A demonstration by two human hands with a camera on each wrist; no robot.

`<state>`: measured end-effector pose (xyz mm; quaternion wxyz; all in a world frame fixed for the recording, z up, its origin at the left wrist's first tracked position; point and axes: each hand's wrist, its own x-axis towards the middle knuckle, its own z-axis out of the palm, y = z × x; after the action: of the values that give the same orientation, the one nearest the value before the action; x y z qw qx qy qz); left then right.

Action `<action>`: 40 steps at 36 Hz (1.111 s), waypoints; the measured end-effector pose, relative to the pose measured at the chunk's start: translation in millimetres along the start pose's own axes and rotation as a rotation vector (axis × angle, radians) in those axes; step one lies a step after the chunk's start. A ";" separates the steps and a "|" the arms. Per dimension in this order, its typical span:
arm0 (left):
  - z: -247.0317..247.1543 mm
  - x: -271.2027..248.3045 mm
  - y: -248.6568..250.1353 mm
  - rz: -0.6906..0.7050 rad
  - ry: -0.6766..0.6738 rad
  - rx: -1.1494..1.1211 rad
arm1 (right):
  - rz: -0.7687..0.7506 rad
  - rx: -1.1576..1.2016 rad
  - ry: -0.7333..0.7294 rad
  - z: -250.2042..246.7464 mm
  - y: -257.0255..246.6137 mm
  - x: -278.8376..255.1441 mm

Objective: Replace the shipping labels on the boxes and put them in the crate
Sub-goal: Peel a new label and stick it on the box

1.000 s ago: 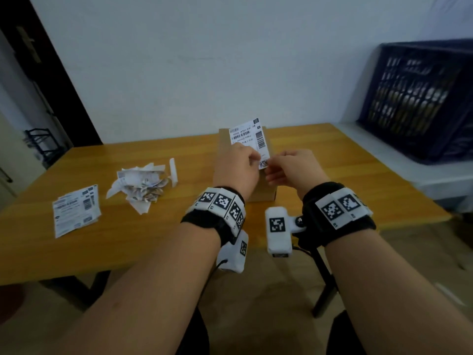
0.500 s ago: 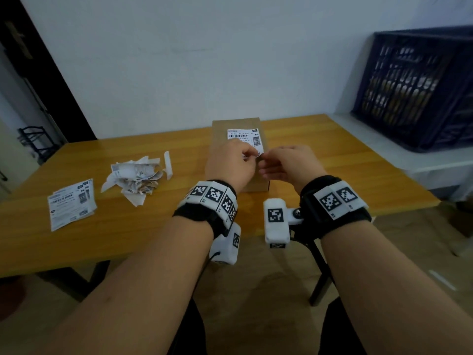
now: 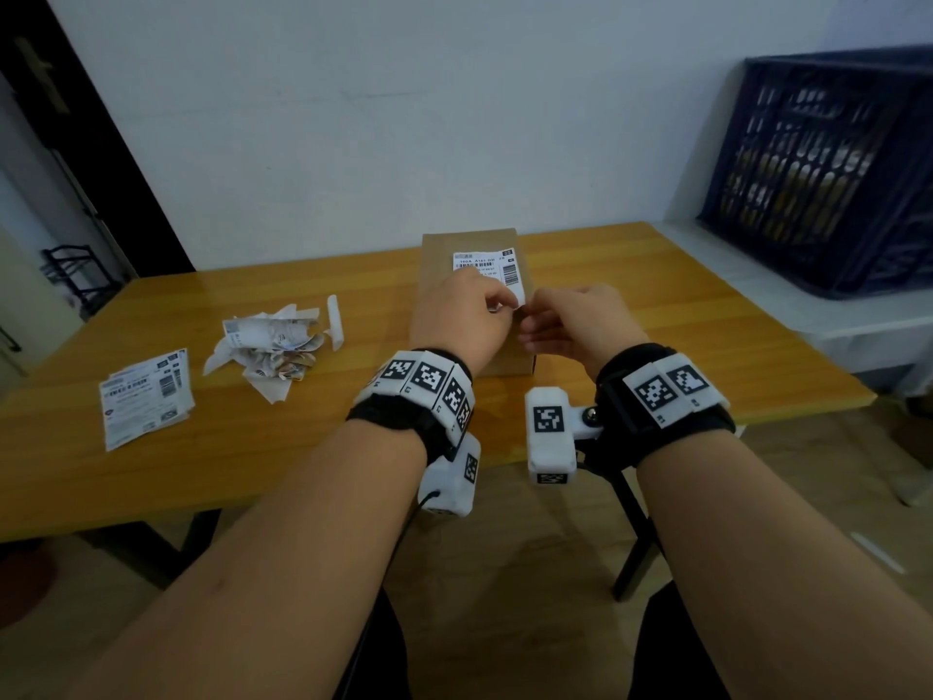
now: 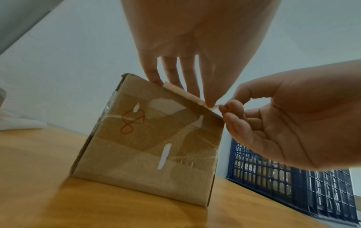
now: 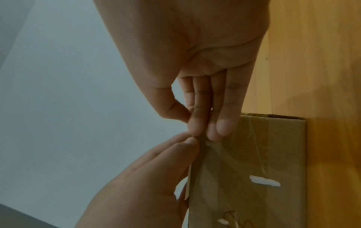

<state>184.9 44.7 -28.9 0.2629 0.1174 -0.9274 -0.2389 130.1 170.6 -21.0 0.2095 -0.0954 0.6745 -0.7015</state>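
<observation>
A brown cardboard box (image 3: 438, 280) stands on the wooden table (image 3: 303, 447), straight ahead of me. A white shipping label (image 3: 487, 267) lies on its top, towards the right edge. Both hands meet at the label's near corner. My left hand (image 3: 500, 308) pinches the label's near edge, its fingers reaching down onto the box top (image 4: 185, 86). My right hand (image 3: 530, 315) pinches the label's corner tab between thumb and forefinger (image 4: 226, 109). The box's front face (image 4: 148, 146) carries tape, a red scribble and white label scraps. The dark blue crate (image 3: 828, 164) stands at the right.
A heap of torn old labels (image 3: 267, 341) lies left of the box. A small stack of fresh labels (image 3: 146, 401) sits further left, near the table's front edge. The crate rests on a white ledge (image 3: 808, 315) beyond the table's right end. The wall is close behind.
The label was held up above the box a second ago; both hands have brought it down flat onto the box top and still hold its near corner.
</observation>
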 end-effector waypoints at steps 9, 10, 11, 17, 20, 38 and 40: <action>-0.2 0.0 -1.0 0.009 0.001 -0.003 | 0.016 -0.014 0.001 0.3 1.2 0.3; -0.1 0.0 -0.9 0.011 0.001 -0.003 | 0.014 -0.019 0.001 0.5 1.7 0.4; 0.0 0.2 -0.8 0.010 0.001 -0.002 | 0.012 -0.023 0.001 0.6 2.1 0.4; -0.9 1.5 -1.7 0.000 -0.002 -0.015 | 0.005 -0.013 -0.008 1.6 1.8 -0.7; -0.9 1.6 -1.7 0.002 0.007 0.002 | 0.004 -0.011 -0.007 1.8 1.7 -0.5; -2.2 2.3 -1.0 -0.016 -0.003 -0.017 | 0.012 -0.042 -0.006 -2.6 -2.0 -0.6; -2.6 1.8 -0.7 -0.016 -0.001 -0.033 | 0.007 -0.053 -0.012 -2.1 -1.5 -0.3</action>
<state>184.8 42.4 -26.5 0.2622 0.1206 -0.9225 -0.2562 129.4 172.6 -19.7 0.2132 -0.1029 0.6920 -0.6820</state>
